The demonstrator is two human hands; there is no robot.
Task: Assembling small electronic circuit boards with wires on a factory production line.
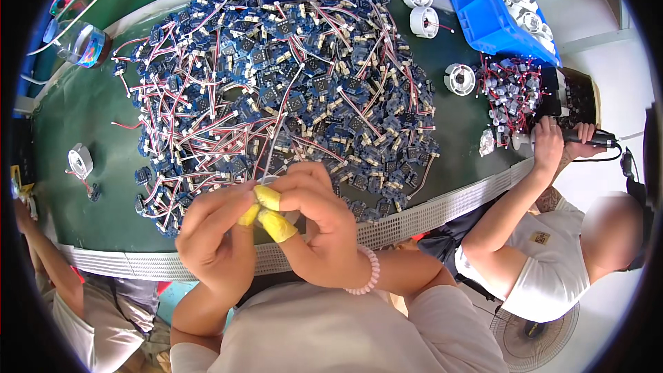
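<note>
My left hand [217, 231] and my right hand [318, 217] meet above the near edge of the worktable, fingertips pinched together. Yellow tape wraps the thumbs and a fingertip. A thin red-and-white wire cable [268, 159] rises from between the fingertips toward the pile; whatever sits at its lower end is hidden by my fingers. A pale edge shows beneath my right fingers, too covered to name. Just beyond my hands spreads a large heap of small blue circuit boards [311, 90], many with red, white and black cables attached.
White round housings [459, 79] lie right of the heap, another [79, 161] at left. A blue bin [483, 14] holds more. A co-worker's hand [549, 141] grips a black tool [594, 139] beside small wired parts [511, 90]. A bottle [79, 43] lies far left.
</note>
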